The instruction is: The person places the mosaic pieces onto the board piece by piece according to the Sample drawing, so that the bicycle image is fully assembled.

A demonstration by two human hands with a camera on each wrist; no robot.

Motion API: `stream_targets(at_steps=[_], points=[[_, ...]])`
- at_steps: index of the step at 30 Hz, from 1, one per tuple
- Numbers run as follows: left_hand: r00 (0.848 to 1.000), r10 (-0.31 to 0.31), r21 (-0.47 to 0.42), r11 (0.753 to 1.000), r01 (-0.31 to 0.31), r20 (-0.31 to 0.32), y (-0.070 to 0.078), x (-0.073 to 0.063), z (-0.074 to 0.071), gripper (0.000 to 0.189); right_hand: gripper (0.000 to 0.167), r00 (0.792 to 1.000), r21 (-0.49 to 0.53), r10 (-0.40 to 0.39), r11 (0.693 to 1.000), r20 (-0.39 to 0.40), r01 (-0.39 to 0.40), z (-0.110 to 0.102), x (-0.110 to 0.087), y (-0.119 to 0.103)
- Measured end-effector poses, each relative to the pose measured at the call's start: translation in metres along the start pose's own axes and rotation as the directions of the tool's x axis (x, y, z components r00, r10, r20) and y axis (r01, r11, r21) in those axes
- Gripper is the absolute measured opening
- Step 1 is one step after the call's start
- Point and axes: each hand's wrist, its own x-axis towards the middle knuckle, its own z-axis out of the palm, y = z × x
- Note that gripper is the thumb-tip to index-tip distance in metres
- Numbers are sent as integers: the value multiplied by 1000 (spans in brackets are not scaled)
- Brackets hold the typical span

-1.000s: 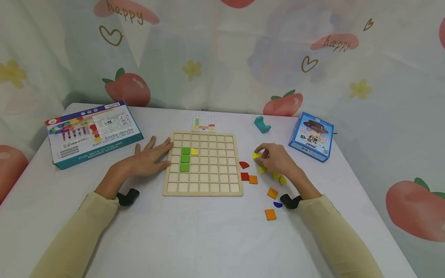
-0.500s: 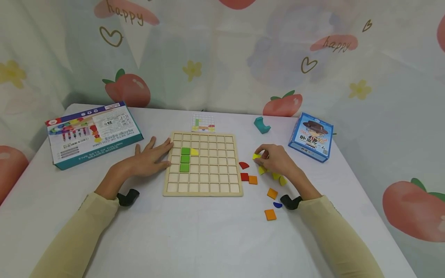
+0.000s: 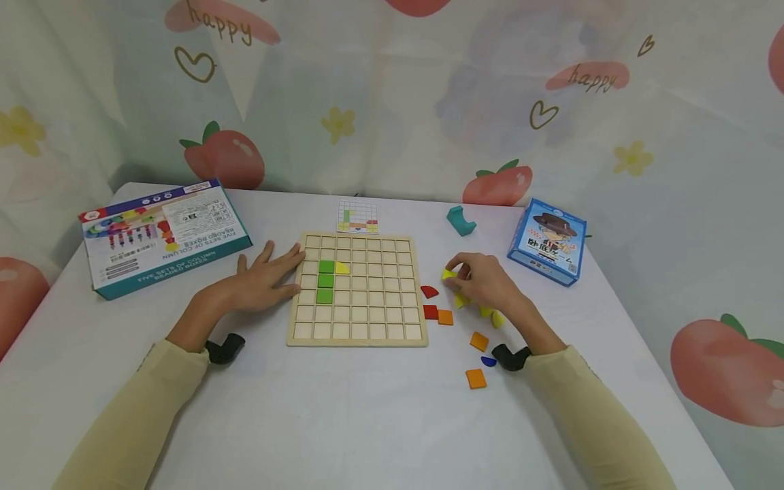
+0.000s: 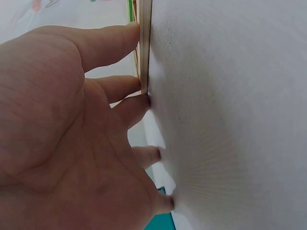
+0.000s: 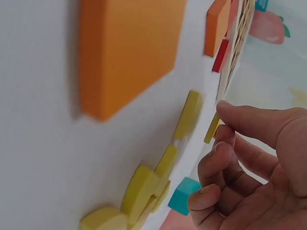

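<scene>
A wooden grid board (image 3: 367,331) lies mid-table, with green square tiles (image 3: 326,280) in a column and a yellow tile (image 3: 342,268) beside the top one. My left hand (image 3: 262,280) is spread flat at the board's left side; in the left wrist view the thumb and nearest fingertips touch its edge. Right of the board, my right hand (image 3: 488,280) pinches a yellow tile (image 5: 211,129) between thumb and index finger, its exact shape partly hidden. Several more yellow tiles (image 5: 139,191) lie loose under that hand.
Beside the board are a red quarter-round tile (image 3: 429,291), a red tile (image 3: 431,312), orange tiles (image 3: 476,379) and a blue half-round tile (image 3: 488,361). Behind it lies a pattern card (image 3: 358,216). A teal block (image 3: 461,221), a blue box (image 3: 547,241) and a larger box (image 3: 165,238) stand farther back.
The right fingers and the yellow tile have shifted very slightly left. My left hand stays at the board's edge, and the tiles on the board are unchanged.
</scene>
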Motion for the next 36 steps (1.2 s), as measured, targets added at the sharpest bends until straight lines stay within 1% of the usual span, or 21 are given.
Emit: stream_targets(at_steps=[6,13,21,29,36], points=[[1000,-1,-3,1000,1,1,1,0,0,73,32,999,-14,-50,999,-17,50,3,-7,-15],[1000,5,-9,1000,-5,-2,1,-1,0,73,29,992,-12,-123,992,-26,123,8,-18,-38],[1000,7,-5,1000,-7,-13,1,-1,-1,73,29,983,7,-184,983,6,184,16,-29,-64],[1000,4,0,1000,-4,-4,0,-1,-1,73,24,963,-26,-267,963,22,268,31,-33,-85],[1000,7,2,1000,-7,-4,-1,0,1,73,22,948,-6,-315,949,42,315,42,-34,-101]])
